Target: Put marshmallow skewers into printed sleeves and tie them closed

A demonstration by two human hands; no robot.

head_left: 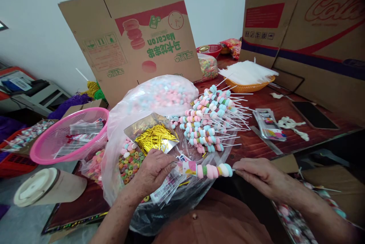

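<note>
Marshmallow skewer (212,171): lower centre of frame, long axis nearly level, spanning the gap between hands. Left hand (156,170), thumb and fingers pinched narrow, holds the printed wrapper (189,168) at the skewer's left end. Right hand (255,173) grips the stick end, just beside the last marshmallow. Bare marshmallows lie nearer the right fingertips.

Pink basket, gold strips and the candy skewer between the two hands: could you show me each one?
Pink basket (49,143): head view, on the bare inner mesh.
Gold strips (155,137): head view, middle of the pile.
Candy skewer (211,171): head view, on its pink middle.
</note>
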